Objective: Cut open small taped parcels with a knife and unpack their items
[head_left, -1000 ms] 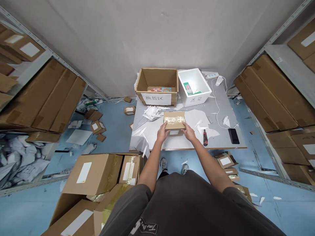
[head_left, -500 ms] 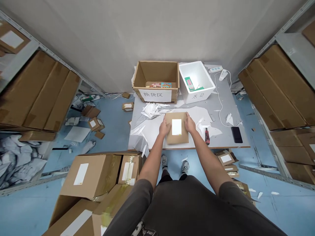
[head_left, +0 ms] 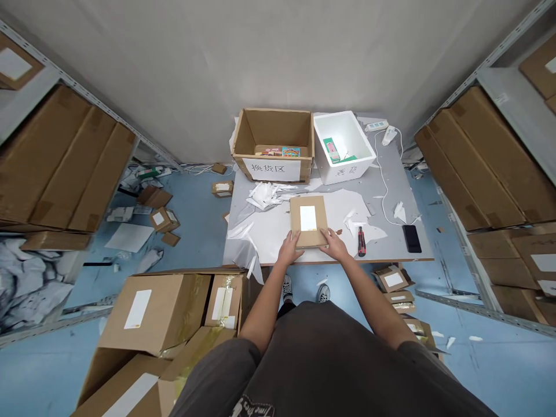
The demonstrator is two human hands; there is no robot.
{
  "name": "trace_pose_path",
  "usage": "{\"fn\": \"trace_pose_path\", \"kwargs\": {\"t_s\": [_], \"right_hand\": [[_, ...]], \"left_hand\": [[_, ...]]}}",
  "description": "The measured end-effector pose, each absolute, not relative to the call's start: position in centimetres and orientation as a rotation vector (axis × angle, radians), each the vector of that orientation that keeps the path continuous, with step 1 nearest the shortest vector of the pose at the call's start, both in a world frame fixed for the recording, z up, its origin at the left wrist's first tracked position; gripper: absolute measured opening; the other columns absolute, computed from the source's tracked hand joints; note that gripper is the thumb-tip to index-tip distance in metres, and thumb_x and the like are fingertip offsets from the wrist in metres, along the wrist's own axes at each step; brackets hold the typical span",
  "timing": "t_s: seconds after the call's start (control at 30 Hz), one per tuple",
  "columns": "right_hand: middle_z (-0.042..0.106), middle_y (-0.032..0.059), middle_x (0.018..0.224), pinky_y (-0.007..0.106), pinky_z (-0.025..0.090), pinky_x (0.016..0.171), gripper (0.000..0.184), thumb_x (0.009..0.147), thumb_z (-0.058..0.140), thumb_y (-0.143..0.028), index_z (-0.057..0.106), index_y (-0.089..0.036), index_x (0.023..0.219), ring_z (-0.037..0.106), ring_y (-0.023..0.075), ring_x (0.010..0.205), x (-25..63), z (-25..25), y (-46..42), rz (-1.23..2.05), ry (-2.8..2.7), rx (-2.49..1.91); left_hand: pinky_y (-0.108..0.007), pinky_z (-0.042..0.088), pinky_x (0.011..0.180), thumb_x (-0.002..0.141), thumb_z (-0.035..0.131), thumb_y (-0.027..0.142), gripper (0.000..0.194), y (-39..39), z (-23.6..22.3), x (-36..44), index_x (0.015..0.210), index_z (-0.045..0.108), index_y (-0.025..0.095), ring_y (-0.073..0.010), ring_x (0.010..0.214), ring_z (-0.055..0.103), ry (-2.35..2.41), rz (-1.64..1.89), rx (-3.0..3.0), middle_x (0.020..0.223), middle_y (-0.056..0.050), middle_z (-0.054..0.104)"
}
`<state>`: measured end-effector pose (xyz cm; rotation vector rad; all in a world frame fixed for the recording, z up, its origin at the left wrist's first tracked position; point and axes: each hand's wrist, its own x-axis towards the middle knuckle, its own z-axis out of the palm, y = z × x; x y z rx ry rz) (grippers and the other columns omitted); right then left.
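A flat brown cardboard box (head_left: 295, 209) with a white label (head_left: 308, 218) on its upper face is held between my two hands over the front of the table (head_left: 278, 252). My left hand (head_left: 289, 249) grips its near left corner, thumb on top. At the near right corner my right hand (head_left: 334, 244) closes on it the same way. To the right of my right hand lies a red and black box cutter (head_left: 361, 242). Crumpled white paper scraps (head_left: 266, 196) lie behind the box on the left.
At the back stand an open carton (head_left: 306, 169) with small colourful packs and a white foam box (head_left: 351, 172) with green items. A phone (head_left: 412, 238) and a power strip (head_left: 376, 125) are on the right. A large carton of boxes (head_left: 174, 272) stands at the left front.
Both hands have slid from the box's sides down to its near corners. The box lies slightly farther from me, and the whole view has shifted a little.
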<state>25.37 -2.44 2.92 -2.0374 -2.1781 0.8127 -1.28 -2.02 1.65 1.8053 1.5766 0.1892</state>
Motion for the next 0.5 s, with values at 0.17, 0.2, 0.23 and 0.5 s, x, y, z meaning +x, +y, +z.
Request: {"fn": "trace_pose_path", "kwargs": {"t_s": [0.17,0.2,0.23,0.5], "right_hand": [[0.054,0.0163,0.148,0.036,0.058,0.093,0.075,0.103,0.064,-0.026,0.034,-0.03,0.172,0.07,0.0284,0.114,23.2,1.7,-4.0,0.789,-2.157,-2.234],[0.055,0.0158,0.143,0.035,0.058,0.091,0.074,0.104,0.063,-0.025,0.034,-0.029,0.172,0.07,0.0275,0.11,22.9,1.7,-3.9,0.784,-2.144,-2.245],[0.056,0.0154,0.14,0.035,0.057,0.09,0.073,0.104,0.063,-0.025,0.035,-0.029,0.171,0.07,0.0271,0.108,22.8,1.8,-3.8,0.777,-2.137,-2.245],[0.061,0.0134,0.128,0.038,0.056,0.09,0.055,0.109,0.059,-0.039,0.049,-0.027,0.162,0.068,0.0286,0.107,24.0,7.6,-2.3,0.61,-2.13,-2.041]], "left_hand": [[-0.046,0.051,0.115,0.098,0.069,0.021,0.087,-3.6,0.4,1.1,0.175,0.028,0.032,-0.0354,0.145,0.058,1.687,0.231,1.773,0.172,-0.02,0.037],[-0.045,0.051,0.115,0.098,0.068,0.02,0.086,-3.5,0.3,1.3,0.174,0.03,0.032,-0.0346,0.143,0.06,1.702,0.246,1.777,0.169,-0.019,0.04],[-0.045,0.052,0.114,0.098,0.068,0.02,0.085,-3.4,0.5,1.4,0.174,0.031,0.033,-0.0342,0.141,0.061,1.709,0.25,1.785,0.167,-0.018,0.043],[-0.039,0.056,0.105,0.104,0.065,0.042,0.064,-1.3,6.9,-0.6,0.166,0.048,0.037,-0.0308,0.128,0.067,1.739,0.352,1.883,0.148,-0.012,0.062]]}}
